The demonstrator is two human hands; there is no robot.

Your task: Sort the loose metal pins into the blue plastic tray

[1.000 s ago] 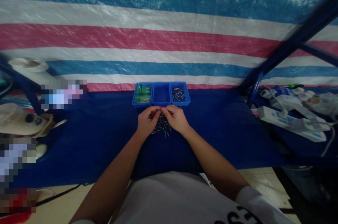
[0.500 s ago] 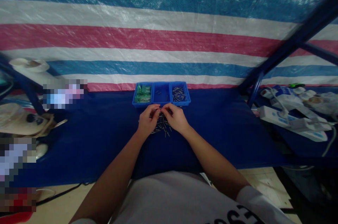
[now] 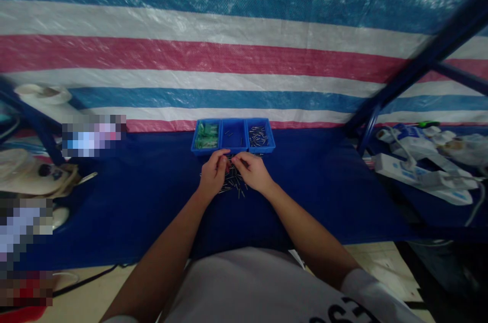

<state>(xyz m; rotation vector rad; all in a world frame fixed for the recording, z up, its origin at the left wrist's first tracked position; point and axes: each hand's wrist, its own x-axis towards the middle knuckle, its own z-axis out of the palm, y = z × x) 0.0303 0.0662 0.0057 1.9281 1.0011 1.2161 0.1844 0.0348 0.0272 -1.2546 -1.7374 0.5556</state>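
My left hand [image 3: 213, 173] and my right hand [image 3: 252, 169] are close together over a loose pile of thin metal pins [image 3: 237, 183] on the blue table. Both have thumb and fingers pinched together; whatever sits between the fingertips is too small to make out. Just beyond the hands stands a blue three-part bin [image 3: 233, 151]. Its left compartment holds small green pieces [image 3: 207, 135], the middle one a few thin pins [image 3: 229, 133], and the right one many metal pins [image 3: 258, 136]. My hands partly cover the pile and the bin's front edge.
A white power strip [image 3: 423, 178] with cables lies on the right, behind a blue metal frame post [image 3: 368, 130]. At the left are a plastic-wrapped bundle [image 3: 26, 173] and a white roll [image 3: 49, 102]. A striped tarp [image 3: 244, 54] hangs behind the blue table [image 3: 152, 201].
The fingertips of my two hands have drawn slightly apart, with a small shift of the left thumb. The pile and the bin look the same.
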